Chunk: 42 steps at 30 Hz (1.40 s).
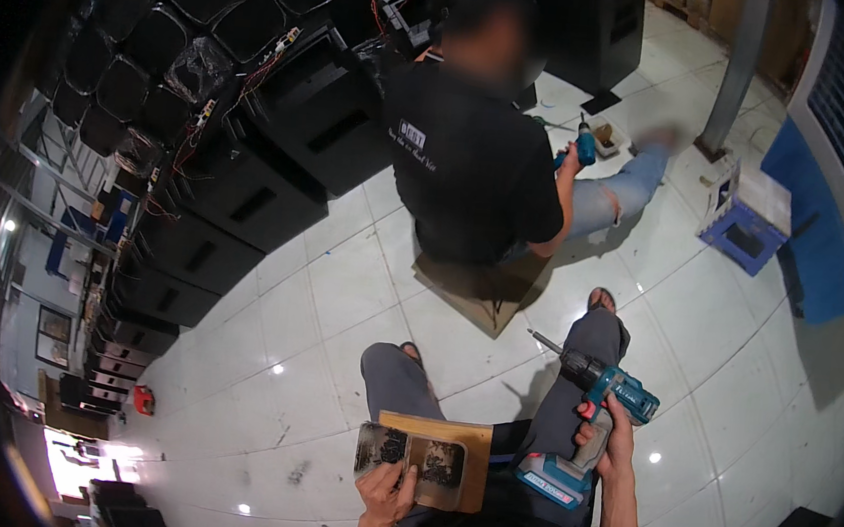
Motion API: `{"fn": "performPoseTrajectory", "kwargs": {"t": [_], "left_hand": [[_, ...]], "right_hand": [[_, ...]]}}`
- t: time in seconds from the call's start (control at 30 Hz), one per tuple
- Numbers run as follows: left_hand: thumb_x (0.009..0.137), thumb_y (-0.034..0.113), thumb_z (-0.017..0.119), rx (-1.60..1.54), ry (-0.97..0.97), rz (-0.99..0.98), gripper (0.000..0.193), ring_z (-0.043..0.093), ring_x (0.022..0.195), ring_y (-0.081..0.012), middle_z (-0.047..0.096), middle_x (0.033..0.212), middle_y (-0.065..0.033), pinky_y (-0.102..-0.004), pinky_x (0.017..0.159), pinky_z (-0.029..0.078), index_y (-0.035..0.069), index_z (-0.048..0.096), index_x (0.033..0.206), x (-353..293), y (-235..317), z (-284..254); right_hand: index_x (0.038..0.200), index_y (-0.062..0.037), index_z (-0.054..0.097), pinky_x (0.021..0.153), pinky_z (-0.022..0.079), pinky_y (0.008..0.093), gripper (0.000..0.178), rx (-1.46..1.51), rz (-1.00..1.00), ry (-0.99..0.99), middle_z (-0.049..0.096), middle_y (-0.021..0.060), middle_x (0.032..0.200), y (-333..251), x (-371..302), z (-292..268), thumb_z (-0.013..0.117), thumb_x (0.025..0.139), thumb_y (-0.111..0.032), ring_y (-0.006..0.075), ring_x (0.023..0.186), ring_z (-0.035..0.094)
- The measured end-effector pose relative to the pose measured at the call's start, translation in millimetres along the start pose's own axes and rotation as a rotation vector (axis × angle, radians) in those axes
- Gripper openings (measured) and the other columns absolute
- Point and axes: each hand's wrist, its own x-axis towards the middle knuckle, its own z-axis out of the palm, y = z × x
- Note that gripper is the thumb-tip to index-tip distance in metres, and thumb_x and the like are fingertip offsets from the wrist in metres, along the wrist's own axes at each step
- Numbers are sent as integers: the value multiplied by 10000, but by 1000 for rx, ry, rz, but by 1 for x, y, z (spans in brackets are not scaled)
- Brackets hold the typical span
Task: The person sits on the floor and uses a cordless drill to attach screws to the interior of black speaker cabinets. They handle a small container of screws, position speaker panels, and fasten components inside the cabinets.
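On the left, one red object (144, 400) sits on the tiled floor (280, 392) near a row of black cabinets (197, 254), too crowded to count surely. The person's left hand (384, 496) is closed on the near edge of one tray (434, 491), over the lap; it has two compartments, each with one heap of small dark pieces (443, 463). One tan board (476, 469) shows behind it. Ahead, one co-worker (471, 167) sits on a brown sheet (484, 304), holding one teal drill (587, 147). A second teal drill (588, 373) is in the person's right hand (610, 443), fingers wrapped round its grip, its single long bit pointing up-left. Farther right stand one white-and-purple box (743, 241) and one blue panel (810, 187).
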Motion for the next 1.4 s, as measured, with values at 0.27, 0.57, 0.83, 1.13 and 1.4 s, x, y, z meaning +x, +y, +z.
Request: {"fn": "performPoseTrajectory", "kwargs": {"t": [0.27, 0.57, 0.83, 1.13, 1.4], "left_hand": [[744, 34, 704, 113, -74, -11, 107, 512, 478, -242, 544, 586, -122, -333, 459, 388, -50, 658, 791, -37, -72, -62], [757, 47, 696, 62, -7, -80, 93, 523, 498, -231, 554, 599, -124, -330, 479, 392, -38, 672, 788, -81, -162, -116], [742, 26, 674, 17, 37, -91, 82, 511, 485, -286, 517, 583, -129, -386, 433, 360, -43, 640, 770, -126, -225, -120], [665, 71, 768, 294, 195, 111, 215, 570, 585, -210, 610, 714, -49, -368, 505, 416, 66, 642, 839, -164, -242, -85], [758, 129, 712, 145, 79, -69, 124, 513, 493, -267, 496, 591, -61, -377, 454, 390, 70, 608, 725, -144, -225, -74]], "right_hand": [[1059, -72, 518, 468, 464, 326, 298, 64, 49, 34, 649, 116, 848, 100, -14, 16, 596, 911, -319, 168, 511, 543], [1070, -92, 490, 458, 465, 318, 292, -21, -1, 126, 635, 122, 814, 207, -17, 48, 627, 903, -288, 165, 515, 535], [1061, -78, 479, 457, 474, 329, 334, -53, -34, 237, 626, 132, 804, 269, 13, -11, 640, 894, -319, 170, 527, 536], [1038, -104, 503, 477, 431, 279, 297, -205, -24, 129, 630, 80, 809, 288, 15, 13, 596, 912, -356, 142, 536, 505], [1041, -112, 512, 441, 407, 243, 292, -53, 68, -154, 622, 64, 862, 289, 27, 16, 563, 937, -380, 104, 517, 478]]}}
